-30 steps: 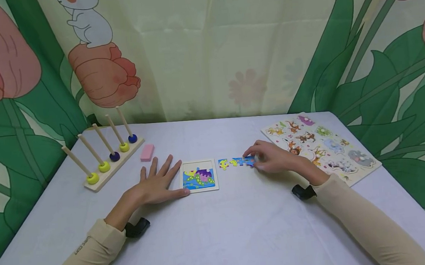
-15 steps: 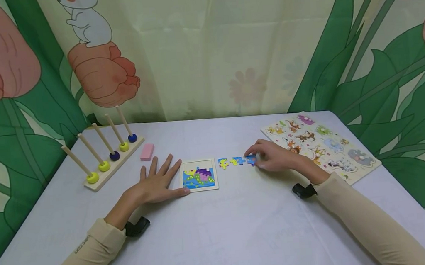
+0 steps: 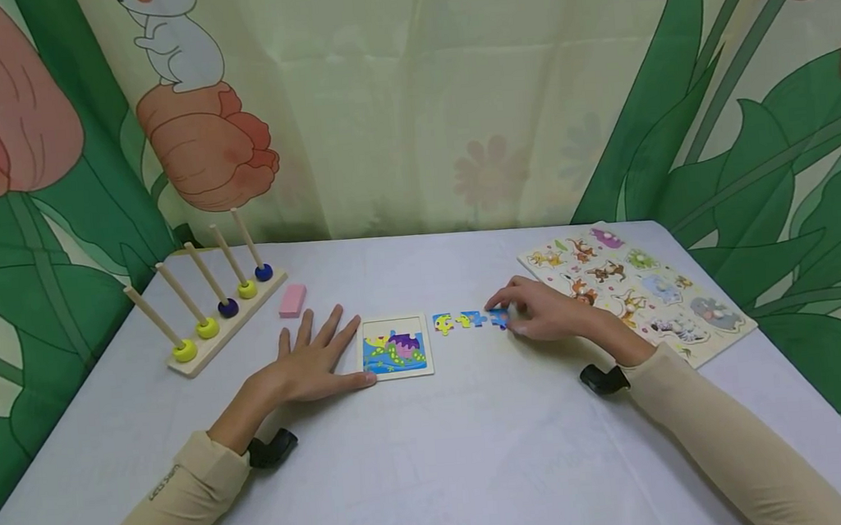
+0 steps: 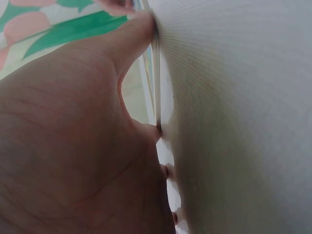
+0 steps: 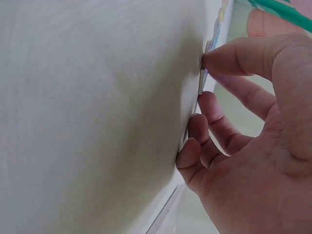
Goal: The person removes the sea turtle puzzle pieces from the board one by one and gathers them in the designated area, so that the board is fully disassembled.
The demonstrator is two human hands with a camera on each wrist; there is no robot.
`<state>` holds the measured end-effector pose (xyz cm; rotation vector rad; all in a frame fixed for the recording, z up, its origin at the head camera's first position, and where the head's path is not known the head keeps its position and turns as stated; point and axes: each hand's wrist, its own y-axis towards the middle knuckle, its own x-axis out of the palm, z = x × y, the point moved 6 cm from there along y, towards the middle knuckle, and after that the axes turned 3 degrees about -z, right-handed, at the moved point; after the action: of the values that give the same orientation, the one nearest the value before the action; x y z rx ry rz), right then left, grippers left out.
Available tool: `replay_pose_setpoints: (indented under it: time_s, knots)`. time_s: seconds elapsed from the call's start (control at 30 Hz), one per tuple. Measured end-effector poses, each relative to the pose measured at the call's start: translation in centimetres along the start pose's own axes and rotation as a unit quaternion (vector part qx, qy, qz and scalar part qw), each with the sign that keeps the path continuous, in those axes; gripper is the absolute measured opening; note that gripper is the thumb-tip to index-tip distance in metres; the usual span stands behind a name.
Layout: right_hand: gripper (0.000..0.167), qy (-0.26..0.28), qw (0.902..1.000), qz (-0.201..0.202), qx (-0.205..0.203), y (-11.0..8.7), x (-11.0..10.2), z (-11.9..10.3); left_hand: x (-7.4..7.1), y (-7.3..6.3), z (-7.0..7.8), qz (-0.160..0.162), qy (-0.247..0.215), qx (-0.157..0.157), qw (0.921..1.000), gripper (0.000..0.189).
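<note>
My left hand (image 3: 303, 372) lies on the table with its fingers spread. Its thumb and index finger touch the left side of a small framed jigsaw puzzle (image 3: 427, 344), which bears a dinosaur picture with a bare strip along its top. To the right of the frame, loose blue-and-yellow jigsaw pieces (image 3: 443, 324) lie in a row. At the right end of that row, my right hand (image 3: 546, 310) pinches a blue jigsaw piece (image 3: 498, 318) between thumb and index finger, low against the tablecloth. Its other fingers are curled at the table surface in the right wrist view.
A wooden peg stand (image 3: 229, 327) with yellow and blue beads stands at the left. Near it lies a pink block (image 3: 292, 300). A large animal puzzle board (image 3: 638, 291) lies at the right, partly behind my right hand and wrist. A printed curtain (image 3: 409, 115) hangs behind the table.
My right hand has shifted slightly to the right with the blue jigsaw piece, and a small gap has opened between it and the other pieces. The left hand stays in place.
</note>
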<state>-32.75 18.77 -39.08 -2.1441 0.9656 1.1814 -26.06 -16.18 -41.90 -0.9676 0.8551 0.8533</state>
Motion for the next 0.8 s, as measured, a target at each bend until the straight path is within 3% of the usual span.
replay_pose_setpoints:
  time_s: [0.33, 0.8]
  knots:
    - [0.040, -0.005, 0.9999, 0.014, 0.001, 0.0, -0.1, -0.2, -0.2, -0.1, 0.2, -0.002, 0.005, -0.002, 1.0000, 0.109]
    - [0.036, 0.016, 0.9993, 0.026, -0.021, 1.2, 0.5, -2.4, -0.2, -0.3, 0.2, -0.002, -0.004, 0.001, 1.0000, 0.112]
